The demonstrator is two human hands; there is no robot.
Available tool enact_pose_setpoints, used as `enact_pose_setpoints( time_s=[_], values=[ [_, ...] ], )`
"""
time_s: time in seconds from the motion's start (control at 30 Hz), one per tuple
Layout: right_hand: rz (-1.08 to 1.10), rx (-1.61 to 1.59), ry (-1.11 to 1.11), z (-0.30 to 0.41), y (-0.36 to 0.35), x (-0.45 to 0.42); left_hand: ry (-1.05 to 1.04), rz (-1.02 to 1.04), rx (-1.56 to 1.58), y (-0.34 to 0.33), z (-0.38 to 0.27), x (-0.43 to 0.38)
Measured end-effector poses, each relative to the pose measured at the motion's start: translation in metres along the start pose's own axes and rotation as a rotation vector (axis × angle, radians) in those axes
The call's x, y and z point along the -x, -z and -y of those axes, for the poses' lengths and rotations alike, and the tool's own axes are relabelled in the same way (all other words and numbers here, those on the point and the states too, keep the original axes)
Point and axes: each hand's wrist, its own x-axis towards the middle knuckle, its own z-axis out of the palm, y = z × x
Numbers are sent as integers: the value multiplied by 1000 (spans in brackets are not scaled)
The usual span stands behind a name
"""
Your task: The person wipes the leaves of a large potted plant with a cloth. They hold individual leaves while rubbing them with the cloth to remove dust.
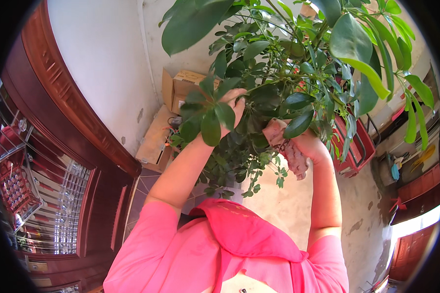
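A large umbrella plant (schefflera) (pixel 256 49) with glossy green leaflets fills the upper middle of the head view. My left hand (pixel 235 111) is raised among its leaves, fingers curled around a leaf stalk. A whorl of leaflets (pixel 211 119) spreads in front of that hand and covers part of it and the wrist. In my right hand (pixel 305 143) is a crumpled pinkish cloth (pixel 296 159), which hangs below the fingers. Dark leaflets overlap the right fingers, and whether the cloth touches a leaf I cannot tell. The plant's pot is not visible.
Open cardboard boxes (pixel 179 89) stand against the wall at the left, above a wooden box (pixel 152 139). A dark red door (pixel 106 205) with a metal grille is at far left. A red metal-framed cart or chair (pixel 355 146) stands to the right, behind the leaves.
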Motion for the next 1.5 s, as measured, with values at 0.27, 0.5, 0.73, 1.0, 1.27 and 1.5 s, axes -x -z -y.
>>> enact_pose_setpoints(
  time_s=[0.27, 0.5, 0.73, 1.0, 1.27, 1.5],
  values=[
    [-160, -81, -60, 36, 7, 25, 183, 573, 51, 7, 8, -20],
    [-202, -231, 12, -3, 5, 38, 189, 980, 322, -18, -10, -36],
    [-177, -235, -35, 35, -8, 57, -183, 694, -303, -22, -21, -37],
    [-61, -126, 203, 91, -66, 62, 258, 856, 765, -5, -2, -39],
    [-41, -227, 186, 114, -93, 42, 337, 833, 635, -10, 35, -39],
    [-74, -310, 140, 125, -101, 28, 535, 891, 910, -15, 58, -41]
  ],
)
